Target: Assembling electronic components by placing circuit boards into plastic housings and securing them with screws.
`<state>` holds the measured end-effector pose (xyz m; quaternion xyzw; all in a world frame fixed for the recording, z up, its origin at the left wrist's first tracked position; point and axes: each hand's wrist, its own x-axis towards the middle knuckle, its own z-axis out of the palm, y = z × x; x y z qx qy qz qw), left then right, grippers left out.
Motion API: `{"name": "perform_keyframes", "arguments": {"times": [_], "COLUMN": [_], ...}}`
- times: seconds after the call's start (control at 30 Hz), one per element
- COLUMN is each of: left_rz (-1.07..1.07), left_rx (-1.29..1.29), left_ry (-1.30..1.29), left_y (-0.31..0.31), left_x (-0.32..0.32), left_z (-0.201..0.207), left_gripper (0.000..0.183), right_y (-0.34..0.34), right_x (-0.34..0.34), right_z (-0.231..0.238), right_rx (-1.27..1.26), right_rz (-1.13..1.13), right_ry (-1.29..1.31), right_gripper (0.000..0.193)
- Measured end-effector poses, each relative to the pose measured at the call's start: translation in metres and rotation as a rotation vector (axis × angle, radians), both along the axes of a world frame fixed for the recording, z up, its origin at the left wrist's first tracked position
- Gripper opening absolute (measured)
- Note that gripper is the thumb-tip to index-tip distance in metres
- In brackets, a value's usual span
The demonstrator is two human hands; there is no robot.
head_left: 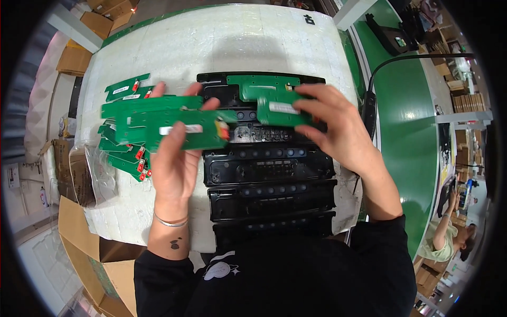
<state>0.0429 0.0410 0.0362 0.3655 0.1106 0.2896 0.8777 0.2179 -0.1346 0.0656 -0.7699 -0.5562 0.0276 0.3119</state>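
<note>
My left hand [177, 164] is closed on a few green circuit boards [150, 124], its thumb across the top one near a white label. That board has a red and white connector at its right end. In my right hand [340, 127], another green circuit board [272, 117] with a white label is pinched by its right end, over the upper black plastic housings [216, 92]. One more green board [253, 83] lies in the farthest housing, partly covered by the held one. Further housings [272, 169] line up toward my body.
Loose green boards with red connectors [124, 150] lie to the left on the white foam-topped table [174, 53]. A black cable [372, 84] curves along the right side. Cardboard boxes [79, 222] stand lower left. Beyond the green surface [401, 148], another person [446, 238] works at far right.
</note>
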Motion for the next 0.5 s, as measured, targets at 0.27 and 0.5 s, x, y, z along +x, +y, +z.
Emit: {"name": "perform_keyframes", "arguments": {"times": [0.27, 0.5], "left_rz": [0.152, 0.137], "left_rx": [-0.023, -0.065], "left_ry": [0.136, 0.118], "left_y": [-0.001, 0.001], "left_x": [0.003, 0.002], "left_z": [-0.007, -0.007], "left_gripper": [0.053, 0.053], "right_y": [-0.008, 0.002], "right_x": [-0.012, -0.017], "right_z": [-0.021, -0.031], "right_rx": [-0.135, -0.113], "right_rz": [0.102, 0.142], "right_ry": [-0.098, -0.127], "right_gripper": [0.035, 0.036]}}
